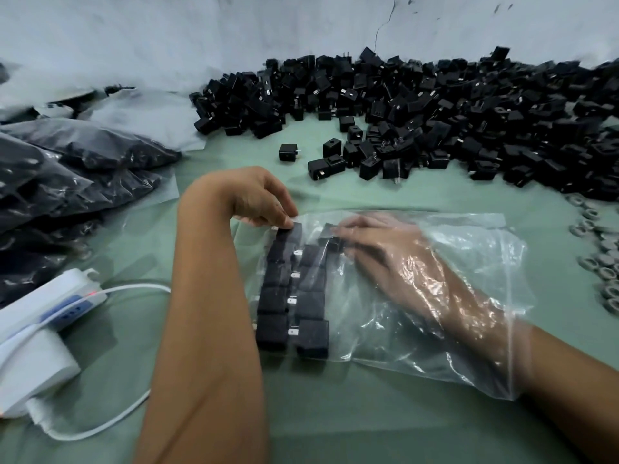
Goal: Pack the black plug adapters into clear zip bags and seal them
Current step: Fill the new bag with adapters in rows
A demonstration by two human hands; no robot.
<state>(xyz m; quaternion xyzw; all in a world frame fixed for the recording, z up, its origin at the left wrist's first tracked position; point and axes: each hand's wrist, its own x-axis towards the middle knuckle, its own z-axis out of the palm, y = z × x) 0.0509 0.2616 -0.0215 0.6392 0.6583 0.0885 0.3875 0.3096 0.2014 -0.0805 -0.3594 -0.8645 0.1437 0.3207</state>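
A clear zip bag (469,249) lies flat on the green cloth, its mouth toward the right. Inside it, several black plug adapters (291,296) sit in two neat columns at the bag's left end. My right hand (385,259) is inside the bag up to the wrist, its fingertips holding one more adapter (330,237) at the top of a third column. My left hand (264,202) pinches the bag's upper left corner from outside, next to the top adapter. A big heap of loose black adapters (435,105) stretches across the back and right.
Filled bags of adapters (67,182) are stacked at the left. A white power strip (50,306) with a lit red light, a white block and cable lie at the near left. Grey rings (603,256) are scattered along the right edge. A white wall stands behind.
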